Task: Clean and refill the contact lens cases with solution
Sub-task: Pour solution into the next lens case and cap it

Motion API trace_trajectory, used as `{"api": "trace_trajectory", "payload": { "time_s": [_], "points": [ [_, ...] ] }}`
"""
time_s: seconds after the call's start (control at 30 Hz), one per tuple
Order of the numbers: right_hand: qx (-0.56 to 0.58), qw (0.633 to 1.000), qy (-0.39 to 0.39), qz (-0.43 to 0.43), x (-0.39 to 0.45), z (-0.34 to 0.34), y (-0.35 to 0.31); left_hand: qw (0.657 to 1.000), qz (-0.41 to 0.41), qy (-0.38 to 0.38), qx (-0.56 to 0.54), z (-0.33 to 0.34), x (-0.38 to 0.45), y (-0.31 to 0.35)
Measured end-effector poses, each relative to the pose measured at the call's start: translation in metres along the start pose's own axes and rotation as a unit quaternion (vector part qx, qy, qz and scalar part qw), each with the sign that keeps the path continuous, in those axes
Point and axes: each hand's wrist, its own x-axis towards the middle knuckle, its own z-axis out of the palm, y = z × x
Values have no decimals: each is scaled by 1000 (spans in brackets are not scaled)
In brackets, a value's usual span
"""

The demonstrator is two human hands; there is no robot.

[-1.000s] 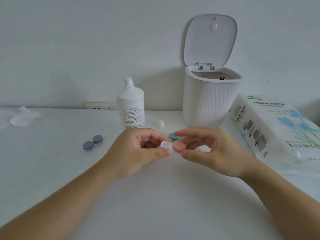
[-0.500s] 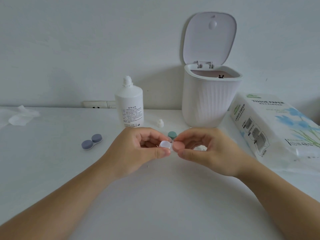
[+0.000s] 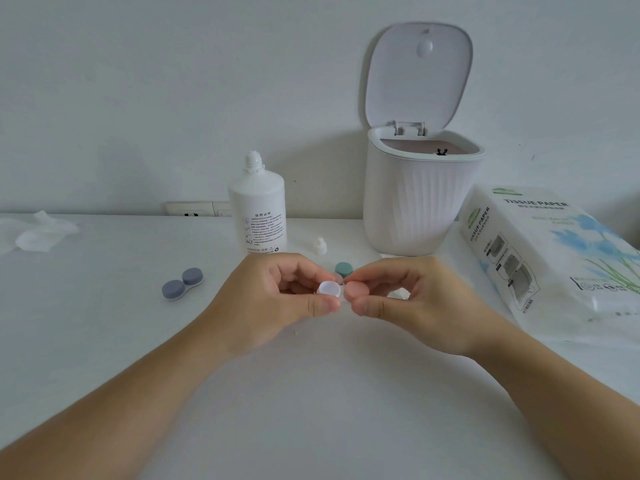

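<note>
The left hand pinches the open case between thumb and curled fingers, its white well facing up and toward the camera, held just above the table near the middle. The right hand pinches a pink cap between thumb and forefinger, right against the case's right end. The case's long axis runs left to right between the two grips, so the cap sits over the right-hand well, and the right hand is the one placed to turn it; whether it is going on or coming off I cannot tell. Just beyond the fingertips a green cap lies on the table, probably the mate for the bare left well. Farther back stands the solution bottle, uncapped, with its small cap beside it. To the left lies a second case, grey caps on. The open bin stands far right, the tissue pack beside it, and a crumpled tissue lies far left.
</note>
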Motion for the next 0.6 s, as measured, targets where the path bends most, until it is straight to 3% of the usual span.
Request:
{"api": "trace_trajectory", "payload": {
  "time_s": [0.27,0.37,0.47,0.6],
  "points": [
    [1,1000,1,-4,0,1,2,999,13,0,34,-4,-1,2],
    [-16,1000,-7,-4,0,-1,2,988,54,6,148,-8,-2,4],
    [-31,999,2,-8,0,-6,3,952,99,32,289,-19,-3,5],
    [-35,999,15,0,1,-10,6,925,59,43,374,-32,-5,2]
  ]
}}
